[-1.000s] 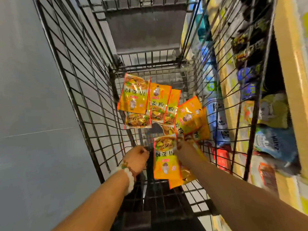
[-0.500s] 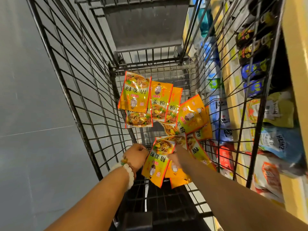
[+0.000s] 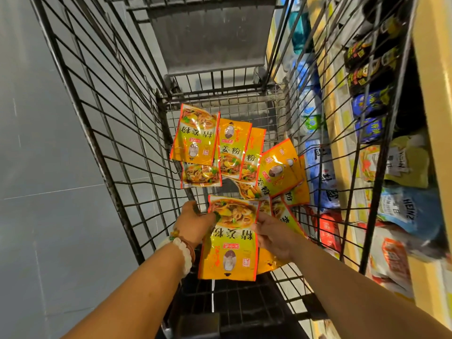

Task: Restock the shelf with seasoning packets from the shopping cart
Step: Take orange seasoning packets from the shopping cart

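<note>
- Your left hand (image 3: 195, 222) pinches the left edge of the top seasoning packet (image 3: 230, 243); its grip is closed on that packet.
- Your right hand (image 3: 274, 234) holds the right edge of the same packet, with more orange packets (image 3: 269, 263) fanned beneath it. How many lie in that grip cannot be told.
- The held packet is low inside the shopping cart (image 3: 102, 133), above the cart floor. The loose packets (image 3: 234, 152) lie overlapped at the far end of the cart floor.
- Risk: the packets are glossy and the lower ones are only partly held. They could slide out as you lift.
- Risk: a packet corner could catch on the cart's wire wall on the shelf side during the lift. Raise the stack straight up before turning.
- Risk: the shelf (image 3: 433, 118) to your right is already crowded. Pushing the stack in could dislodge the pouches there.
- Readable text: the packets show "姜粉"; the held one reads "精姜粉", upside down to you, with a small oval portrait.
- Readable text: a blue pouch (image 3: 406, 211) on the shelf reads "HEINZ". Other shelf labels are too blurred to read.
</note>
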